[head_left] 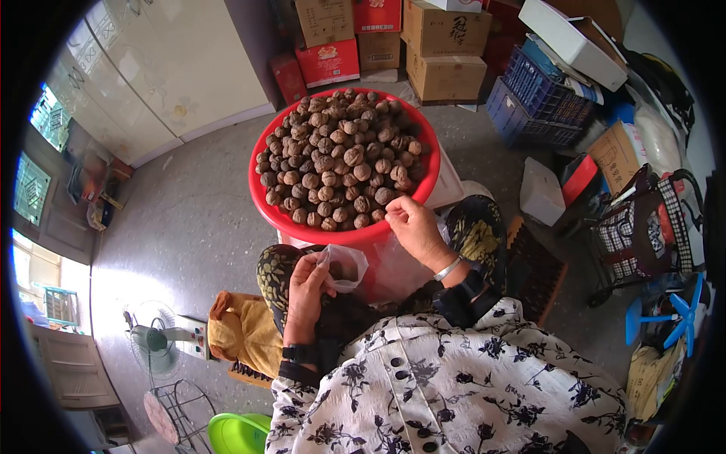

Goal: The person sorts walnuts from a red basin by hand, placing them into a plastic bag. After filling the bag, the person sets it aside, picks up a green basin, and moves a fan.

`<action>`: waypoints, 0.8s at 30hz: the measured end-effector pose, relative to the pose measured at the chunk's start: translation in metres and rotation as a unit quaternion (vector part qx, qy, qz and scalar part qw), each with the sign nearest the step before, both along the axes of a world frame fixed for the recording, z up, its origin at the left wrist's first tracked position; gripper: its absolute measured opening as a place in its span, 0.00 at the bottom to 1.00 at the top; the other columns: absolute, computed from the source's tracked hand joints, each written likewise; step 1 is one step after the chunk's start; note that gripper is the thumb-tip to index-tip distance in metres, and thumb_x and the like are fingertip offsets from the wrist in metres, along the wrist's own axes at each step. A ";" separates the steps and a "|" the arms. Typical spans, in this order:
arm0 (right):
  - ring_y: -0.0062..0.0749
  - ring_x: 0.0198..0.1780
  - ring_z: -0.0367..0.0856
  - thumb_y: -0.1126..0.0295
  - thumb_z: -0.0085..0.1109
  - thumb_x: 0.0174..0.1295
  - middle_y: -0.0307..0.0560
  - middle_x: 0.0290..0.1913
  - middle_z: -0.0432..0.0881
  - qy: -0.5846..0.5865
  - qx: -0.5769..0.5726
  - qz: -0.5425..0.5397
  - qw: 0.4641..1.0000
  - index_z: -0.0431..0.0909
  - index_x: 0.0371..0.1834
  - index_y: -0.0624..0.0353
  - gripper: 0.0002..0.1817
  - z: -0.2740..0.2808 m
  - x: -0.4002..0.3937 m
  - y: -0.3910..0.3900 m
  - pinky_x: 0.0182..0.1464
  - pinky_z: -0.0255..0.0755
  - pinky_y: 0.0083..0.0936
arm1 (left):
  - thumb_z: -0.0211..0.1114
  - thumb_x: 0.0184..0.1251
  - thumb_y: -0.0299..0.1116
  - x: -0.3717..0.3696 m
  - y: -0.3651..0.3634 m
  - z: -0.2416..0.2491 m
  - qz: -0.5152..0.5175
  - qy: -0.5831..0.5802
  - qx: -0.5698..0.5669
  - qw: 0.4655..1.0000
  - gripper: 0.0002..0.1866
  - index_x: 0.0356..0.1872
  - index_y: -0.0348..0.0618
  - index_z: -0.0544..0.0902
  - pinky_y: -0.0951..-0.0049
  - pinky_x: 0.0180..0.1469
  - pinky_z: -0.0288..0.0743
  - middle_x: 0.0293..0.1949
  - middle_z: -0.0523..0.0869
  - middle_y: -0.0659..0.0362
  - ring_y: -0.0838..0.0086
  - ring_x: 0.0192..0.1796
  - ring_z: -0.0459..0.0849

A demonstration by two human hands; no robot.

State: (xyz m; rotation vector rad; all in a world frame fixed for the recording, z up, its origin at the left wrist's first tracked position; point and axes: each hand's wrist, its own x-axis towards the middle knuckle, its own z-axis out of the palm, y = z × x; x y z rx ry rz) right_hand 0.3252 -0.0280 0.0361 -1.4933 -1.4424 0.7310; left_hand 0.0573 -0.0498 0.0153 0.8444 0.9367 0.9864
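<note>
A large red basin (260, 198) heaped with brown walnuts (329, 163) stands in front of me. My left hand (306, 291) is closed on the rim of a small clear plastic bag (349, 269), with something brown, probably walnuts, inside. The bag hangs open just below the basin's near edge. At the basin's lower right edge, my right hand (412, 227) has its fingers bent together beside the nearest walnuts. Whether its fingertips hold anything is hidden.
Cardboard boxes (448, 32) are stacked behind the basin. Blue crates (533, 106) and a checked cart (643, 227) stand on the right. A fan (153, 339), a stool (161, 416) and a green basin (238, 434) are at lower left.
</note>
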 end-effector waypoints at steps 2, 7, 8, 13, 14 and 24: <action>0.49 0.41 0.86 0.75 0.66 0.62 0.55 0.41 0.85 -0.067 0.117 -0.057 0.989 0.79 0.47 0.63 0.11 -0.019 0.008 0.011 0.45 0.81 0.38 | 0.62 0.78 0.31 0.000 0.000 0.000 -0.002 0.001 0.001 1.000 0.10 0.53 0.39 0.80 0.81 0.28 0.76 0.38 0.85 0.62 0.84 0.28 0.79; 0.57 0.46 0.84 0.75 0.62 0.62 0.57 0.51 0.82 -0.168 0.153 -0.051 0.972 0.77 0.54 0.61 0.16 -0.019 0.012 0.023 0.48 0.80 0.47 | 0.62 0.78 0.32 0.001 -0.001 0.004 0.000 0.003 0.001 1.000 0.10 0.53 0.40 0.80 0.81 0.28 0.77 0.39 0.86 0.62 0.84 0.27 0.79; 0.57 0.45 0.85 0.75 0.61 0.62 0.57 0.53 0.81 -0.199 0.161 -0.044 0.966 0.76 0.56 0.60 0.18 -0.020 0.011 0.025 0.47 0.80 0.49 | 0.62 0.78 0.32 0.002 -0.002 0.006 0.001 0.005 -0.003 1.000 0.10 0.53 0.40 0.80 0.81 0.28 0.77 0.39 0.86 0.62 0.84 0.27 0.79; 0.57 0.48 0.84 0.70 0.65 0.61 0.56 0.54 0.82 -0.276 0.049 -0.058 0.958 0.76 0.57 0.58 0.20 -0.009 0.002 0.027 0.48 0.80 0.47 | 0.62 0.78 0.32 0.000 -0.002 0.003 0.000 0.008 -0.003 1.000 0.10 0.53 0.40 0.80 0.81 0.28 0.77 0.39 0.86 0.62 0.84 0.27 0.80; 0.56 0.51 0.84 0.68 0.68 0.60 0.56 0.54 0.83 -0.288 0.020 -0.067 0.955 0.78 0.57 0.57 0.21 -0.008 0.000 0.028 0.51 0.80 0.46 | 0.62 0.78 0.32 0.000 -0.002 0.004 0.000 0.005 -0.003 1.000 0.10 0.53 0.40 0.80 0.81 0.28 0.77 0.39 0.86 0.61 0.84 0.27 0.80; 0.54 0.41 0.86 0.65 0.75 0.52 0.51 0.42 0.85 -0.263 0.068 -0.100 0.957 0.77 0.46 0.54 0.20 -0.009 -0.006 0.028 0.41 0.80 0.48 | 0.62 0.77 0.32 0.002 -0.004 0.007 0.006 0.005 -0.002 1.000 0.10 0.53 0.40 0.80 0.82 0.28 0.77 0.39 0.87 0.62 0.84 0.27 0.80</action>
